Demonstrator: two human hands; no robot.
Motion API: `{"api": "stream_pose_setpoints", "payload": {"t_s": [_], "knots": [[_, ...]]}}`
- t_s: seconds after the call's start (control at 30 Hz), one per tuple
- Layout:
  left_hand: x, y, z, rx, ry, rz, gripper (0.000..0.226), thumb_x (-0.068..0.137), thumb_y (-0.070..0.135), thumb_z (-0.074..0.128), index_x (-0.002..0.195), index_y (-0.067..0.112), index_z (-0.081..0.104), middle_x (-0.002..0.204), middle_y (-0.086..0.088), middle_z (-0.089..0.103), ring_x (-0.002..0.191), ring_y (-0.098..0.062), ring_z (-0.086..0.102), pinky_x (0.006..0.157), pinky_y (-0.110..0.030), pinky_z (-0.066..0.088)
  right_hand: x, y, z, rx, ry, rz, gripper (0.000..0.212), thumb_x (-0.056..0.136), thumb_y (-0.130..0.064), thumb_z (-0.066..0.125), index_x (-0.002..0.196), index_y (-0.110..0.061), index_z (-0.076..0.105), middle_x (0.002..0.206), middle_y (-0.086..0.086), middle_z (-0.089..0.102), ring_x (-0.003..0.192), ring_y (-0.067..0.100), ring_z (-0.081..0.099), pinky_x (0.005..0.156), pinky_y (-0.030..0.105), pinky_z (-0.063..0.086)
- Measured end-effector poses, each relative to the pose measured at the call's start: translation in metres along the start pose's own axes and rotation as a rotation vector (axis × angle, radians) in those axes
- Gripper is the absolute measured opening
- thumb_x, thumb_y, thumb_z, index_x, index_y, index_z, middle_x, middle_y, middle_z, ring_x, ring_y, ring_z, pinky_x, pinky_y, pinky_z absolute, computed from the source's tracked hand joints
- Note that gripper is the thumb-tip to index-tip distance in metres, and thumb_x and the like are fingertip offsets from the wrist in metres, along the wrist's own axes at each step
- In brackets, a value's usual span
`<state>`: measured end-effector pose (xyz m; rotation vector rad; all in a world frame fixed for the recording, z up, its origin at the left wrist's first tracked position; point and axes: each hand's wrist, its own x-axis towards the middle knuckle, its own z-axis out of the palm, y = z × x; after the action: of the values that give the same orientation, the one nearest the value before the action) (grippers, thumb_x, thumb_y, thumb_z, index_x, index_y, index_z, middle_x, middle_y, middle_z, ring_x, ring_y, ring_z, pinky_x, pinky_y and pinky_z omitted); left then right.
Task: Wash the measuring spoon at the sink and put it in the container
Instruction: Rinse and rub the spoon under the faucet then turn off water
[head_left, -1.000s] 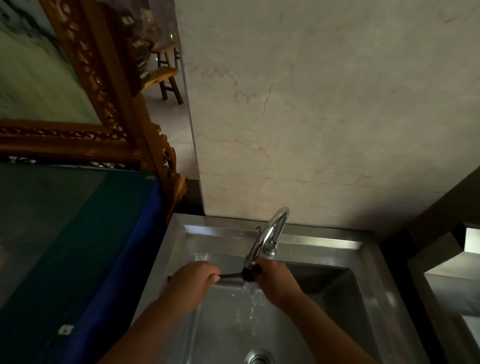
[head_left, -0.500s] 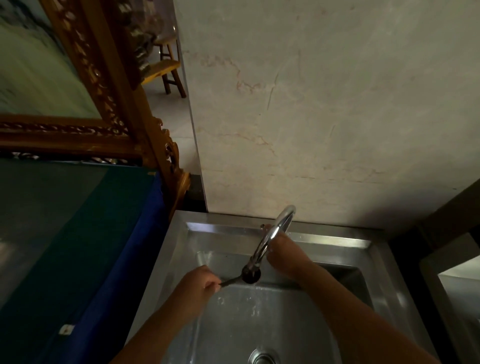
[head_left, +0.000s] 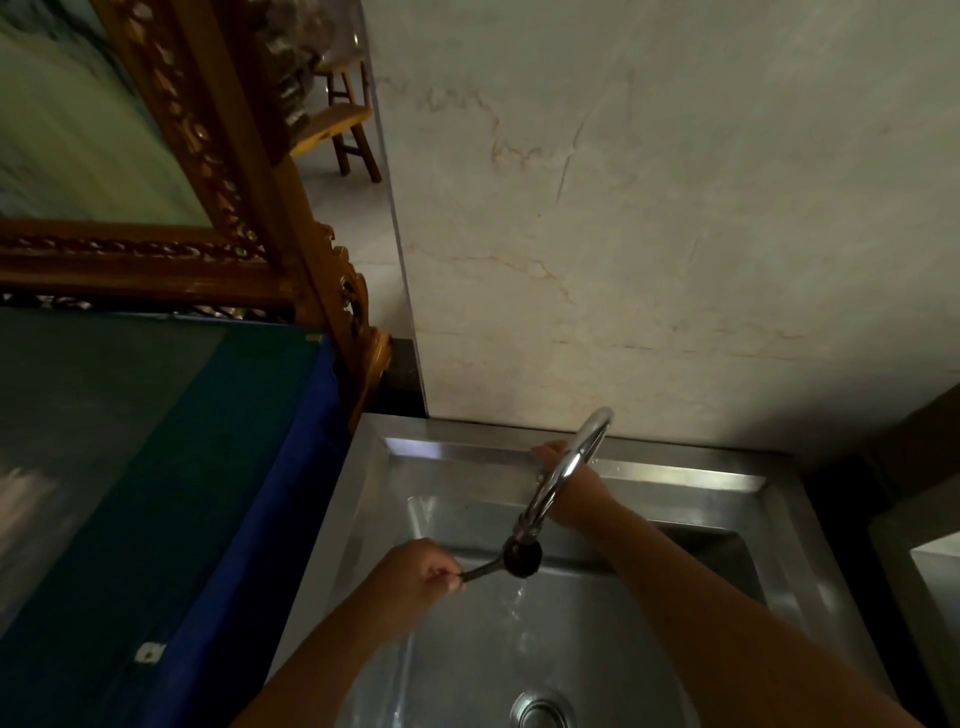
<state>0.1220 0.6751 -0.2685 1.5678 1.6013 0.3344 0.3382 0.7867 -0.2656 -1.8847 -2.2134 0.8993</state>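
A dark measuring spoon (head_left: 521, 558) is held by its handle in my left hand (head_left: 415, 574), with its bowl right under the spout of the curved chrome faucet (head_left: 563, 473). A thin trickle of water (head_left: 518, 597) falls from the spoon into the steel sink (head_left: 727, 480). My right hand (head_left: 569, 486) reaches behind the faucet neck to its base at the sink's back ledge; its fingers are partly hidden by the faucet. No container is in view.
The drain (head_left: 542, 709) sits at the basin's bottom. A marble wall (head_left: 649, 208) rises behind the sink. A green and blue covered surface (head_left: 156, 493) and a carved wooden frame (head_left: 249, 171) lie to the left. Another steel unit (head_left: 930, 582) is at the right edge.
My right hand left the spoon's bowl and moved back to the faucet's base. The water stream thinned to a trickle. My left hand keeps the spoon under the spout.
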Motion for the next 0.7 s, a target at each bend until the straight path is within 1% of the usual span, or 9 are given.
{"api": "stream_pose_setpoints", "payload": {"t_s": [0.1, 0.2, 0.33, 0.37, 0.43, 0.5, 0.53, 0.63, 0.7], "knots": [[-0.001, 0.000, -0.003, 0.021, -0.011, -0.009, 0.013, 0.086, 0.018, 0.064, 0.087, 0.014, 0.077, 0.088, -0.002, 0.065, 0.089, -0.020, 0.066, 0.078, -0.029, 0.049, -0.010, 0.005, 0.006, -0.012, 0.025, -0.014, 0.034, 0.090, -0.006, 0.054, 0.125, -0.006, 0.051, 0.127, 0.014, 0.056, 0.109, 0.025, 0.059, 0.093, 0.033, 0.051], [-0.005, 0.001, -0.006, 0.027, -0.004, -0.004, 0.012, 0.085, 0.016, 0.065, 0.086, 0.013, 0.077, 0.087, -0.002, 0.064, 0.087, -0.019, 0.066, 0.076, -0.026, 0.048, -0.019, 0.006, 0.004, -0.025, 0.012, -0.055, 0.035, 0.091, -0.007, 0.054, 0.125, -0.003, 0.050, 0.132, 0.016, 0.051, 0.109, 0.028, 0.059, 0.092, 0.034, 0.051], [-0.018, 0.006, -0.013, 0.034, -0.036, 0.007, 0.012, 0.086, 0.018, 0.065, 0.084, 0.018, 0.077, 0.081, 0.006, 0.063, 0.079, -0.008, 0.063, 0.070, -0.017, 0.044, -0.048, -0.004, 0.004, 0.144, 0.031, -0.011, 0.031, 0.093, -0.013, 0.055, 0.124, -0.009, 0.053, 0.127, 0.011, 0.056, 0.112, 0.025, 0.057, 0.092, 0.028, 0.045], [-0.022, 0.008, -0.015, 0.043, -0.044, 0.011, 0.013, 0.086, 0.019, 0.065, 0.084, 0.018, 0.077, 0.082, 0.006, 0.065, 0.077, -0.006, 0.062, 0.070, -0.016, 0.044, -0.057, -0.007, 0.005, 0.184, -0.028, 0.013, 0.027, 0.094, -0.013, 0.055, 0.121, -0.010, 0.055, 0.121, 0.013, 0.058, 0.110, 0.025, 0.058, 0.092, 0.029, 0.047], [-0.036, 0.014, -0.018, 0.072, -0.076, 0.035, 0.013, 0.086, 0.021, 0.065, 0.085, 0.020, 0.077, 0.085, 0.002, 0.069, 0.076, -0.005, 0.062, 0.070, -0.016, 0.045, -0.083, -0.012, 0.008, 0.238, -0.242, 0.105, 0.023, 0.094, -0.017, 0.057, 0.116, -0.010, 0.060, 0.113, 0.015, 0.062, 0.104, 0.027, 0.063, 0.092, 0.039, 0.053], [-0.052, 0.021, -0.023, 0.091, -0.101, 0.055, 0.013, 0.086, 0.024, 0.065, 0.087, 0.021, 0.077, 0.089, -0.001, 0.072, 0.079, -0.006, 0.064, 0.075, -0.021, 0.049, -0.114, -0.021, 0.006, 0.539, -0.354, 0.287, 0.027, 0.096, -0.034, 0.053, 0.107, -0.013, 0.065, 0.099, 0.013, 0.069, 0.084, 0.024, 0.069, 0.076, 0.037, 0.058], [-0.061, 0.025, -0.025, 0.095, -0.114, 0.062, 0.013, 0.086, 0.026, 0.065, 0.088, 0.022, 0.077, 0.090, 0.000, 0.073, 0.082, -0.007, 0.065, 0.078, -0.023, 0.050, -0.130, -0.023, 0.004, 0.695, -0.360, 0.370, 0.037, 0.096, -0.043, 0.048, 0.104, -0.012, 0.066, 0.093, 0.013, 0.071, 0.074, 0.021, 0.070, 0.069, 0.033, 0.058], [-0.090, 0.043, -0.030, 0.124, -0.136, 0.083, 0.012, 0.087, 0.029, 0.065, 0.091, 0.026, 0.075, 0.088, 0.011, 0.071, 0.085, -0.001, 0.064, 0.075, -0.019, 0.047, -0.168, -0.027, -0.006, 0.849, -0.345, 0.417, 0.049, 0.095, -0.052, 0.044, 0.099, -0.008, 0.066, 0.084, 0.014, 0.071, 0.064, 0.020, 0.067, 0.060, 0.028, 0.057], [-0.108, 0.056, -0.032, 0.139, -0.124, 0.099, 0.011, 0.087, 0.028, 0.065, 0.091, 0.027, 0.075, 0.088, 0.009, 0.071, 0.085, -0.003, 0.064, 0.075, -0.020, 0.047, -0.188, -0.031, -0.015, 0.921, -0.345, 0.397, 0.049, 0.094, -0.050, 0.047, 0.101, -0.005, 0.065, 0.084, 0.014, 0.071, 0.064, 0.020, 0.067, 0.060, 0.029, 0.057]]}}
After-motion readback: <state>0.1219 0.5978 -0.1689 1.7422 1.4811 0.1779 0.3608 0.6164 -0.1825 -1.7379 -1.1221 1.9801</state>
